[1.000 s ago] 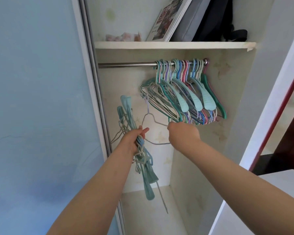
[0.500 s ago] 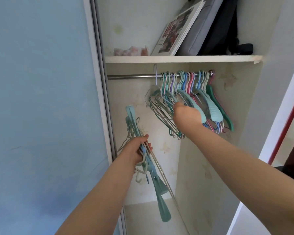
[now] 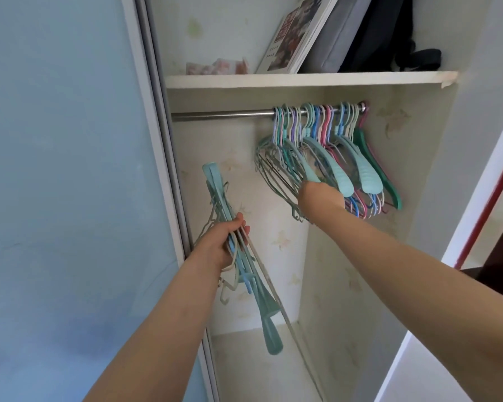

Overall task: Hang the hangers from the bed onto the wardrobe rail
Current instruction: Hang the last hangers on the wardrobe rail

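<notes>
A person was midway through hanging hangers on the rail (image 3: 221,114). The left hand (image 3: 223,246) gripped a bundle (image 3: 244,274), held low beside the door frame. The right hand (image 3: 320,196), arm outstretched, reached among the hung hangers (image 3: 325,158); its grasp could not be told. Next, probably, another hanger must be drawn from the bundle.

We see a metal wardrobe rail (image 3: 221,114) running across the upper middle of the frame, with a bunch of coloured hangers (image 3: 325,152) hooked on its right end. Just above it a white shelf (image 3: 302,80) bears a leaning photo book (image 3: 296,36), a grey case (image 3: 340,33), a dark bag (image 3: 395,33) and, at its left, small pinkish items (image 3: 215,67).
</notes>
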A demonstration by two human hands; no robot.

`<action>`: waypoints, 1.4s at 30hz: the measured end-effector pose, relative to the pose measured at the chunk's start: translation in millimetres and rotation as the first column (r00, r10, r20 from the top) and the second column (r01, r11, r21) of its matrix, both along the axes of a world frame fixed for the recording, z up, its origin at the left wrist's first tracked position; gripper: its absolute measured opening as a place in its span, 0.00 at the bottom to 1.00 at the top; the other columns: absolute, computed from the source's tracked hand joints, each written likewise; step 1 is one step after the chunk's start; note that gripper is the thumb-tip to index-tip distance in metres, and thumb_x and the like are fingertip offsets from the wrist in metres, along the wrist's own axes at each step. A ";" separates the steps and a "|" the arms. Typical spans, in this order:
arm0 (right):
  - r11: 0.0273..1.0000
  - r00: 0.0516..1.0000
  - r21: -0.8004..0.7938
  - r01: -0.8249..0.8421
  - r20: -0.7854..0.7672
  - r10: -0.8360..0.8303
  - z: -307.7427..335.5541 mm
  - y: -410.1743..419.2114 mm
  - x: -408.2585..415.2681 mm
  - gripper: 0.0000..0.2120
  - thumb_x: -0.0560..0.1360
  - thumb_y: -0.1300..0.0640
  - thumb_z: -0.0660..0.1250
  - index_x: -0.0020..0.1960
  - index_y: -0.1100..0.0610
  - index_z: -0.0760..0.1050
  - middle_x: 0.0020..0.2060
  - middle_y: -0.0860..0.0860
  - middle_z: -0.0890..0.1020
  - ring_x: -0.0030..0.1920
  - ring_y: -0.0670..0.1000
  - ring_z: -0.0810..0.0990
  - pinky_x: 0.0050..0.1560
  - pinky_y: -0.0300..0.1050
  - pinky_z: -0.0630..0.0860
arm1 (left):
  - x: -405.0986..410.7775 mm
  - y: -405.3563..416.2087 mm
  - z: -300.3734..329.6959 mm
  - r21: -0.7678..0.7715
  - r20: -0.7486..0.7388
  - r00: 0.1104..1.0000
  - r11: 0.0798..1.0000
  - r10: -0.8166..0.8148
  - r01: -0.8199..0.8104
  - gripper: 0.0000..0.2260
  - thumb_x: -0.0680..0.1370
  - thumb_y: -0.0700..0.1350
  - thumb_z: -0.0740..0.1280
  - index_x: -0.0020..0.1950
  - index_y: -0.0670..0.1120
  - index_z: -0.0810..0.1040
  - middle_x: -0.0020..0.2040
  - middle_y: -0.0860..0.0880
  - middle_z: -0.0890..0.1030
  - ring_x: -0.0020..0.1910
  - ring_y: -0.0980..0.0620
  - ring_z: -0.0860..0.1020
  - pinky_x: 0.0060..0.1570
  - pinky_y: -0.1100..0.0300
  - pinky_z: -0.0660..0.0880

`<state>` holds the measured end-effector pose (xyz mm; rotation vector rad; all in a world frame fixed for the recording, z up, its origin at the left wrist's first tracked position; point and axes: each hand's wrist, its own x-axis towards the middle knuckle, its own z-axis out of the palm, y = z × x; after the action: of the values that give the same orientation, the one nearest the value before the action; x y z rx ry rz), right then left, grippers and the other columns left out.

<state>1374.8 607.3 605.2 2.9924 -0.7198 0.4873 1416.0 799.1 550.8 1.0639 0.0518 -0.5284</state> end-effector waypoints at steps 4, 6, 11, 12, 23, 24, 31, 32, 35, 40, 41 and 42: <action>0.993 0.944 -0.039 -0.111 0.309 0.117 -49.5 0.8 -24.5 0.27 0.80 0.44 0.56 0.72 0.59 0.58 0.61 0.58 0.68 0.41 0.60 0.80 0.32 0.47 0.70 | -1.8 -5.4 -9.7 -0.100 -0.073 0.995 0.992 0.074 -0.081 0.10 0.81 0.38 0.62 0.40 0.43 0.75 0.35 0.48 0.77 0.26 0.56 0.79 0.26 0.66 0.76; 0.983 0.966 0.068 -0.170 0.206 0.153 -80.4 3.4 -36.4 0.32 0.78 0.35 0.50 0.69 0.59 0.61 0.61 0.56 0.70 0.46 0.58 0.80 0.36 0.47 0.72 | 0.1 -9.8 -15.0 -0.174 -0.149 0.983 0.976 0.105 -0.130 0.10 0.80 0.36 0.62 0.39 0.43 0.75 0.35 0.48 0.76 0.32 0.54 0.77 0.28 0.65 0.77; 0.288 0.792 0.904 0.316 -0.418 0.445 -139.2 -8.4 -66.4 0.60 0.58 0.18 0.53 0.77 0.55 0.49 0.72 0.59 0.65 0.55 0.63 0.80 0.52 0.56 0.79 | 3.4 -19.4 -28.7 -0.179 -0.222 0.965 0.967 0.139 -0.181 0.10 0.81 0.37 0.61 0.40 0.43 0.73 0.39 0.49 0.74 0.36 0.54 0.74 0.43 0.62 0.75; 0.148 0.742 0.906 0.396 -0.411 0.530 -146.9 -12.2 -73.6 0.62 0.55 0.18 0.56 0.77 0.55 0.48 0.72 0.59 0.65 0.55 0.64 0.80 0.54 0.58 0.78 | 3.5 -20.7 -30.1 -0.174 -0.229 0.962 0.966 0.151 -0.193 0.10 0.81 0.36 0.61 0.40 0.43 0.73 0.39 0.49 0.74 0.37 0.53 0.74 0.44 0.61 0.75; -0.170 0.710 0.924 0.343 -0.136 0.691 -156.6 -47.3 -112.6 0.37 0.61 0.46 0.80 0.61 0.56 0.64 0.38 0.47 0.76 0.34 0.46 0.75 0.38 0.42 0.75 | 6.6 -25.9 -38.1 -0.068 -0.210 0.967 0.985 0.144 -0.161 0.12 0.83 0.36 0.57 0.40 0.45 0.71 0.20 0.52 0.76 0.30 0.56 0.76 0.25 0.66 0.71; -0.133 0.727 0.937 0.322 -0.155 0.669 -153.1 -49.2 -116.2 0.44 0.64 0.50 0.79 0.70 0.56 0.57 0.36 0.46 0.75 0.34 0.45 0.74 0.37 0.42 0.75 | 7.4 -26.7 -39.5 -0.047 -0.194 0.971 0.987 0.141 -0.153 0.12 0.82 0.36 0.57 0.40 0.45 0.71 0.21 0.52 0.77 0.27 0.57 0.78 0.24 0.68 0.71; 0.161 0.891 0.974 0.162 -0.215 0.399 -133.4 -53.7 -116.7 0.35 0.69 0.54 0.75 0.68 0.55 0.59 0.31 0.51 0.67 0.25 0.46 0.65 0.26 0.40 0.60 | 7.6 -30.1 -38.3 0.054 -0.176 0.971 0.986 0.162 -0.155 0.12 0.82 0.41 0.60 0.39 0.41 0.70 0.38 0.47 0.71 0.38 0.53 0.71 0.58 0.61 0.72; 0.188 0.907 0.973 0.131 -0.195 0.374 -135.2 -53.4 -113.8 0.23 0.71 0.53 0.74 0.58 0.57 0.65 0.30 0.51 0.64 0.24 0.47 0.62 0.25 0.40 0.56 | 5.6 -29.4 -37.9 0.087 -0.173 0.973 0.986 0.154 -0.141 0.12 0.82 0.42 0.61 0.39 0.41 0.70 0.38 0.47 0.71 0.38 0.53 0.71 0.52 0.62 0.72; 0.199 0.987 0.979 0.051 -0.080 0.138 -146.1 -55.6 -99.1 0.15 0.75 0.54 0.69 0.40 0.56 0.64 0.29 0.52 0.61 0.25 0.48 0.57 0.24 0.39 0.51 | 3.5 -26.0 -41.2 0.160 -0.148 0.982 0.983 0.115 -0.091 0.08 0.81 0.42 0.63 0.57 0.39 0.76 0.53 0.45 0.75 0.55 0.47 0.77 0.50 0.60 0.73; 0.367 0.997 0.927 0.078 -0.068 -0.039 -155.1 -47.2 -86.2 0.12 0.80 0.62 0.56 0.60 0.62 0.74 0.31 0.50 0.67 0.26 0.49 0.65 0.21 0.36 0.62 | 1.9 -16.2 -42.1 0.134 -0.153 0.984 0.989 0.088 -0.068 0.06 0.81 0.41 0.64 0.45 0.42 0.72 0.54 0.41 0.74 0.44 0.50 0.78 0.34 0.61 0.76; 0.444 0.994 0.890 0.099 -0.104 -0.014 -154.7 -41.8 -85.7 0.16 0.79 0.64 0.55 0.64 0.61 0.72 0.32 0.49 0.68 0.27 0.49 0.67 0.22 0.36 0.65 | 2.1 -13.8 -42.1 0.125 -0.158 0.984 0.990 0.086 -0.066 0.06 0.81 0.41 0.64 0.44 0.42 0.72 0.50 0.42 0.75 0.41 0.50 0.78 0.33 0.61 0.77; 0.490 0.991 0.864 0.118 -0.137 0.003 -153.8 -35.7 -86.2 0.19 0.79 0.65 0.53 0.68 0.59 0.70 0.34 0.49 0.69 0.27 0.49 0.69 0.20 0.35 0.65 | 1.8 -11.9 -41.5 0.114 -0.165 0.983 0.992 0.080 -0.062 0.07 0.81 0.40 0.63 0.43 0.42 0.72 0.46 0.42 0.76 0.40 0.50 0.77 0.34 0.61 0.77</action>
<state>1288.6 571.6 451.5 3.8256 -1.4163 -0.1824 1417.8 787.2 509.3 1.1171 0.2701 -0.5554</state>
